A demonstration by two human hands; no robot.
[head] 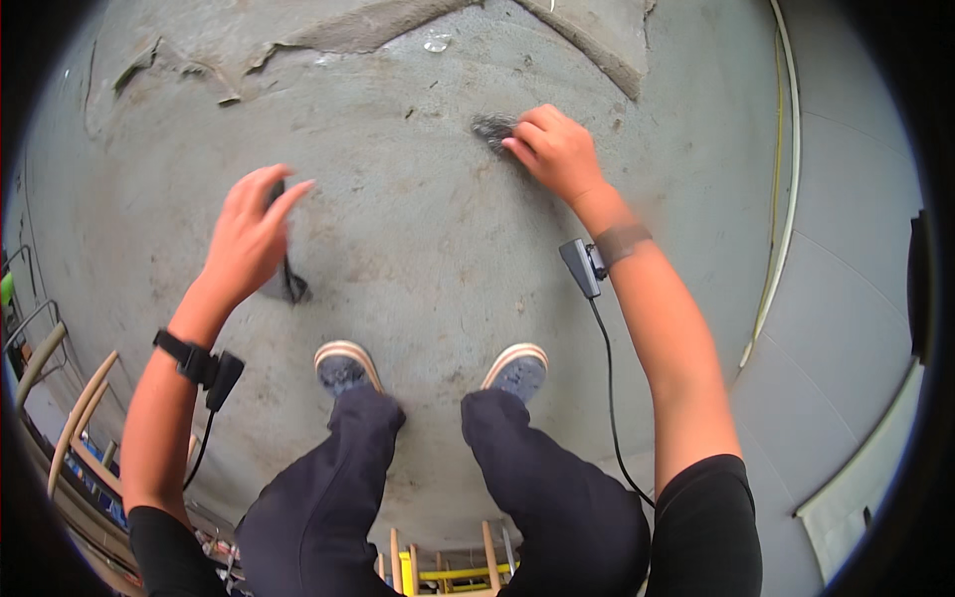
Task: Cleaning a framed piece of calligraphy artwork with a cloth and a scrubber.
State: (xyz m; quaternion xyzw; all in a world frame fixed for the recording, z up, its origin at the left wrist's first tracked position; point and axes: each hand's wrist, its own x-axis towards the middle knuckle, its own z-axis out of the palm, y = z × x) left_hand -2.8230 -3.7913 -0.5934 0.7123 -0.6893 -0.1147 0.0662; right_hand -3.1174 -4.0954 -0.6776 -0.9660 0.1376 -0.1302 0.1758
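Observation:
Pinched in the fingers of my right hand (553,153) is a dark, wiry clump (492,130) like a steel wool pad, just over or against the worn grey floor (418,246). Motion blurs it a little. My left hand (250,227) hangs above the floor to the left, thumb and fingers curled around a dark, limp thing (295,286), perhaps cloth or a bag. Part of it shows between thumb and forefinger, and its lower end dangles below the palm. The hand covers the rest.
Torn, lifted floor covering (365,28) runs along the far side. A pale strip (792,149) edges grey tiles (843,246) at right. Wooden chair frames (82,418) stand at lower left. A yellow frame (462,574) is behind my legs. A cable (608,358) hangs from my right wrist device.

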